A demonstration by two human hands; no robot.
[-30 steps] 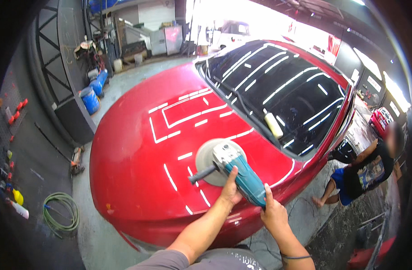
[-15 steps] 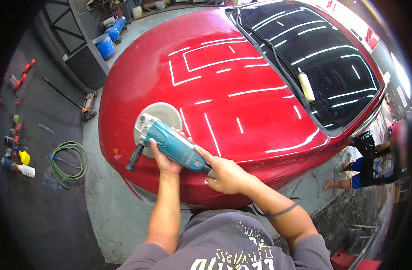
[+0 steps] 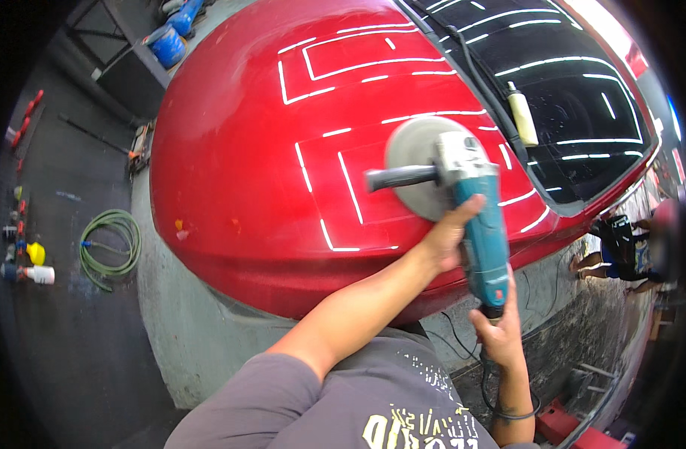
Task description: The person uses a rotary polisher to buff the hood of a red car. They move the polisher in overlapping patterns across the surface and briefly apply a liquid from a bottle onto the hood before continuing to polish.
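A teal electric polisher (image 3: 483,232) with a silver head is over the right part of a glossy red car hood (image 3: 238,157). Its round pale pad (image 3: 414,161) is at the paint; whether it presses flat I cannot tell. My left hand (image 3: 447,238) is wrapped round the polisher's body, just behind the head. At the rear end, by the cord, my right hand (image 3: 505,337) grips the tool. The black side handle (image 3: 403,177) points left with no hand on it. A dark power cord (image 3: 486,382) hangs from the rear and loops by my right forearm.
A pale yellow bottle (image 3: 522,116) lies at the base of the dark windshield (image 3: 582,112). Coiled green hose (image 3: 111,251) lies at left, near a floor jack (image 3: 141,146). Blue drum (image 3: 165,46) stands at far left. Another person (image 3: 623,247) is at the right.
Both hands have carried the polisher from the hood's left front to its right side, near the windshield. The tool has turned, its head now pointing away from me. My view has shifted slightly.
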